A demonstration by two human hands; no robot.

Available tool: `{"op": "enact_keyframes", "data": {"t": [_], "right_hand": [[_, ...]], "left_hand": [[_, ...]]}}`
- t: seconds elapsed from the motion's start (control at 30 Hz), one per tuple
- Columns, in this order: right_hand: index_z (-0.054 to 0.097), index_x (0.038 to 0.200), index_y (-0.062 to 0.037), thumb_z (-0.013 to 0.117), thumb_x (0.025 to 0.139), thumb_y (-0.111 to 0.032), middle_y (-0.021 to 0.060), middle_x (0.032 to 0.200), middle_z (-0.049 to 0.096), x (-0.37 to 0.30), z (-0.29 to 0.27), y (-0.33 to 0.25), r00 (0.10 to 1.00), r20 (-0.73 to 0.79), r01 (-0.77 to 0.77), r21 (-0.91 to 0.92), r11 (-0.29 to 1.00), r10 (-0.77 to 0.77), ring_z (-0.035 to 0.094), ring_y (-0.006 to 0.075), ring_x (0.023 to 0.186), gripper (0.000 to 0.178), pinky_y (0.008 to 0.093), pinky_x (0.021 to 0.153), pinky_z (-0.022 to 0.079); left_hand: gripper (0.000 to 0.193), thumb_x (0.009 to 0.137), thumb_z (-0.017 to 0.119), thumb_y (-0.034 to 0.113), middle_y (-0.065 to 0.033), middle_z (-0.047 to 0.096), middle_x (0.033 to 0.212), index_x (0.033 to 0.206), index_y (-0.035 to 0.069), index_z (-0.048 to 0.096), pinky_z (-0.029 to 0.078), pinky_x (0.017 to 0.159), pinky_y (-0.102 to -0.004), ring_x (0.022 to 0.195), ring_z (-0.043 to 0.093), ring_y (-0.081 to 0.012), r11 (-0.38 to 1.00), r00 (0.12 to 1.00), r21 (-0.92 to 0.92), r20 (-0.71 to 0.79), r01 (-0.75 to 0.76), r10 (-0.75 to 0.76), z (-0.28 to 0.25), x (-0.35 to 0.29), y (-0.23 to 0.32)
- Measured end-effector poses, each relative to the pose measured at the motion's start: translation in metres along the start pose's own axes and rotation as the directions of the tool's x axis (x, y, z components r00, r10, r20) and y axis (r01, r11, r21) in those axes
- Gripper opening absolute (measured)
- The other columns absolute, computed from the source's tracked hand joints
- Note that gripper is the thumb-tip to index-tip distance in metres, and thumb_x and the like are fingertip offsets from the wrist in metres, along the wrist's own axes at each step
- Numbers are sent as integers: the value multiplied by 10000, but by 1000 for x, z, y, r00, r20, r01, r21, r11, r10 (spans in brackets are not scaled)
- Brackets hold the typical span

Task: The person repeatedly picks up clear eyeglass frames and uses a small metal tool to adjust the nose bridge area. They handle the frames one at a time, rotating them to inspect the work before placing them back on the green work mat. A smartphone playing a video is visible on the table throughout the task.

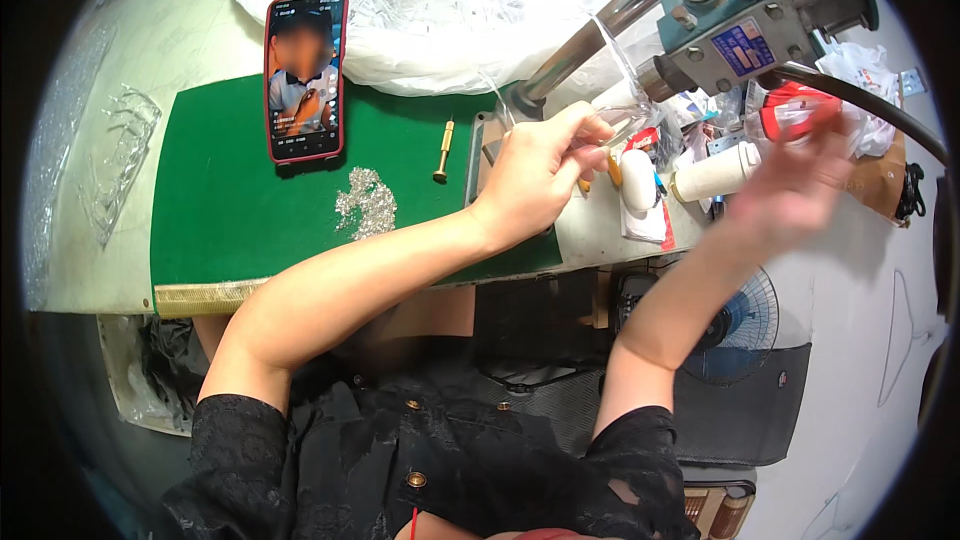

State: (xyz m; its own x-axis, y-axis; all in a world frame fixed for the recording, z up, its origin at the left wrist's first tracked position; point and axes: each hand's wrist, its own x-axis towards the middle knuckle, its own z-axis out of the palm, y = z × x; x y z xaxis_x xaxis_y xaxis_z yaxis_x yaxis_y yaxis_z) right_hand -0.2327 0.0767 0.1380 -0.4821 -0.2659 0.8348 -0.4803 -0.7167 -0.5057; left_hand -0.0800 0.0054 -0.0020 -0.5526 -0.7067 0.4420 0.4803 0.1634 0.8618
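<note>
My left hand (545, 175) is beside the press at the right end of the green mat, fingers pinched on what looks like a clear glasses frame (622, 52). Its thin clear arms rise above the hand; the rest is mostly hidden by the fingers and hard to see. The green-and-steel press head (735, 25) hangs just up and right of this hand. Farther right, my right hand (800, 185) is raised and smeared by motion, below the black curved lever or hose (870, 105). Whether it holds anything does not show.
On the green mat (220, 230) lie a heap of tiny shiny parts (367, 204), a small brass screwdriver (444, 150) and a red-cased phone (306, 78). Behind stands a white bag of clear pieces (400, 70). White bottles (715, 172) crowd the right; a fan (745, 325) stands below.
</note>
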Motion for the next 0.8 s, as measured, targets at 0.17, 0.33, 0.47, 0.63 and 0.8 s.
{"op": "enact_keyframes", "data": {"t": [0.17,0.33,0.47,0.63,0.8], "right_hand": [[477,1243,27,511,944,-271,157,1194,540,27,14,-31,955,264,95,151,984,-133,496,317,1142,424,388,872,444],[467,859,-101,501,953,-244,32,806,471,-37,20,-4,935,16,352,83,932,-355,524,209,920,174,306,661,405],[544,1024,4,453,945,-177,126,973,596,0,5,-30,976,162,123,154,980,-148,565,237,936,217,320,714,429],[475,1224,76,430,944,-170,194,1137,589,-19,36,-31,953,54,298,-354,887,-299,570,240,1034,375,334,864,430],[558,1004,-26,612,811,5,60,993,512,-173,34,21,858,419,-184,-285,941,295,488,133,883,203,229,771,410]], "left_hand": [[118,908,538,-5,-86,670,812,1012,-52,571,512,684,-251,730,623,-96,999,1000,-17,9,28,-27,0,0,2],[108,896,537,-21,-79,668,764,995,-43,573,514,646,-258,688,628,-97,1000,1000,11,14,4,-4,-5,2,2],[125,873,535,-16,-100,674,754,994,-2,562,514,636,-280,700,674,-146,980,995,176,32,-97,93,-14,-2,9],[421,802,507,-67,-78,607,802,1208,18,434,509,688,-297,737,629,-168,963,970,262,242,-68,3,-51,-45,62],[727,680,420,-154,-117,595,937,1377,37,346,507,767,-336,879,603,-225,929,943,365,282,63,-175,-124,-110,118]]}}
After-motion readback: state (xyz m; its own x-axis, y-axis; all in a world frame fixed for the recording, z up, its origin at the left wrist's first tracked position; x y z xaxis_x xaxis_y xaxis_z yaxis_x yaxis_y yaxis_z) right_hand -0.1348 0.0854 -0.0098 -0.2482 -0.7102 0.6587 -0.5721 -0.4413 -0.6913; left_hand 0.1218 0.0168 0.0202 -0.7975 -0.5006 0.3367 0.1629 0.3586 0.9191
